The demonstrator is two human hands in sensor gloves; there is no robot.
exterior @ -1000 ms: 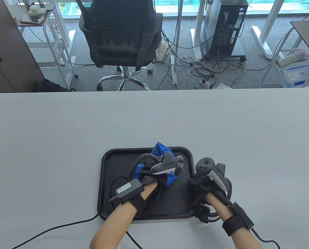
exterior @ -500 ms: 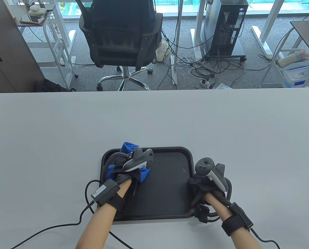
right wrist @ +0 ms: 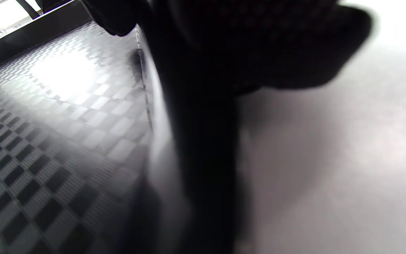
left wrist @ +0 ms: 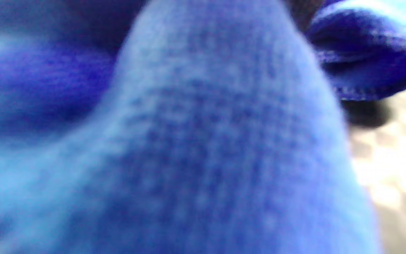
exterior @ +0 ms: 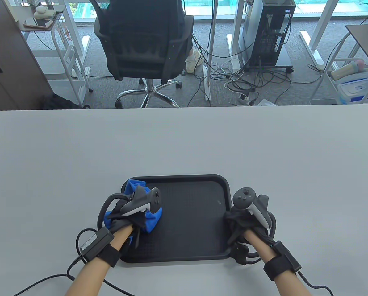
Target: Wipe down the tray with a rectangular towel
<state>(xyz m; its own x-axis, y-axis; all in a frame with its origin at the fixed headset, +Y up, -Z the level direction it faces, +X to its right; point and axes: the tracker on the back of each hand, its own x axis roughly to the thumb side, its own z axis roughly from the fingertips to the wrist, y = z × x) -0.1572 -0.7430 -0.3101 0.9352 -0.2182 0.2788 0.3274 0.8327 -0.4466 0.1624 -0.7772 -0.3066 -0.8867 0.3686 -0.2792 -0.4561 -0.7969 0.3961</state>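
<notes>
On tray [exterior: 190, 215] — left hand [exterior: 125, 215] grips towel [exterior: 151, 219].

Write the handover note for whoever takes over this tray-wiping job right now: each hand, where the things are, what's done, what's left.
Left hand: grips the bunched blue towel and presses it on the tray floor at the tray's left side, near the far left corner.
Right hand: holds the tray by its right rim, steadying it.
Tray: lies flat on the grey table, near the front edge.
Done: wiping is under way; how much of the floor has been covered cannot be read from this moment.
Left: probably sweep the rest of the floor, the near strip and the corners, then set the towel down.
</notes>
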